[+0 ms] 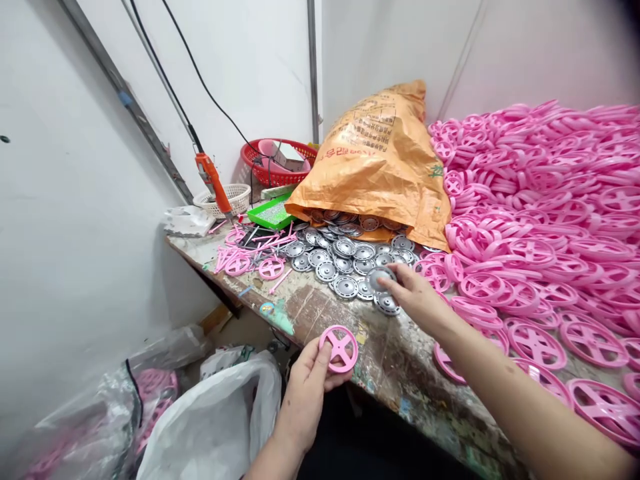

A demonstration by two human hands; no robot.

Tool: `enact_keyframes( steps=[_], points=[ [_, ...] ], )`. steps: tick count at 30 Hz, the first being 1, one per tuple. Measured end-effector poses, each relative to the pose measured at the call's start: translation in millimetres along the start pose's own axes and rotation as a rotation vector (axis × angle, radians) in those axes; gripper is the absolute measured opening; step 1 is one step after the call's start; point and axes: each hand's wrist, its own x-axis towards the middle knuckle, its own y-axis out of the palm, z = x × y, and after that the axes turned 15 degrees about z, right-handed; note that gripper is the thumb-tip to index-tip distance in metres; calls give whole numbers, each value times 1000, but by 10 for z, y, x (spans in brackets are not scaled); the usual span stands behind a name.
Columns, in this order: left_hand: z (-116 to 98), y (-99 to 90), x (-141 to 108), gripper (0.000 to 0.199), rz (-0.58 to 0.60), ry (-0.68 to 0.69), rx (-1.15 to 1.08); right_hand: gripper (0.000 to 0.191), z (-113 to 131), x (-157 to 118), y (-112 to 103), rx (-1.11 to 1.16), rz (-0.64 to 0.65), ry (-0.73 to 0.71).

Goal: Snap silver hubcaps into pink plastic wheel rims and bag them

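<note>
My left hand [313,377] grips a pink spoked plastic wheel [340,348] between thumb and fingers, just off the table's front edge. Over the grey discs, my right hand [407,288] pinches a round grey disc [381,278] at its right side. Beneath and left of that hand, a pile of similar silver-grey discs [345,248] spreads from the mouth of an orange woven sack [375,160]. Some discs still lie inside the sack's opening.
A large heap of pink wheels [540,187] covers the table's right. An orange electric screwdriver [213,180] hangs at left, near pink rods, a green tray [257,219] and a red basket [250,160]. A white-lined bin [200,420] stands below the worn table edge [390,373].
</note>
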Motion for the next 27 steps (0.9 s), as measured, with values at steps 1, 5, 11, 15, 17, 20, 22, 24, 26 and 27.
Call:
enact_keyframes(
  steps=[1, 5, 11, 15, 17, 20, 22, 24, 26, 27],
  points=[
    [-6, 25, 5, 35, 26, 11, -11, 35, 100, -152, 60, 92, 59, -53],
    [-15, 116, -6, 34, 120, 72, -37, 31, 299, -633, 395, 267, 134, -254],
    [-31, 86, -118, 35, 186, 91, 112, 29, 220, -786, 505, 506, 359, -169],
    [-23, 30, -169, 30, 187, 73, 236, 17, 250, -843, 511, 547, 418, -107],
    [15, 14, -189, 30, 155, 58, 258, 15, 259, -881, 570, 472, 368, -102],
    [98, 21, -215, 32, 86, 40, 187, 17, 254, -932, 667, 352, 325, -116],
    [147, 52, -225, 33, 48, 46, 54, 20, 254, -965, 710, 342, 323, -128],
    [183, 104, -230, 34, 14, 71, -92, 25, 269, -1002, 735, 360, 322, -139],
    [206, 166, -235, 34, -14, 105, -204, 26, 302, -1040, 740, 354, 315, -154],
    [214, 192, -239, 35, -13, 110, -242, 25, 323, -1056, 736, 342, 305, -156]
  ],
)
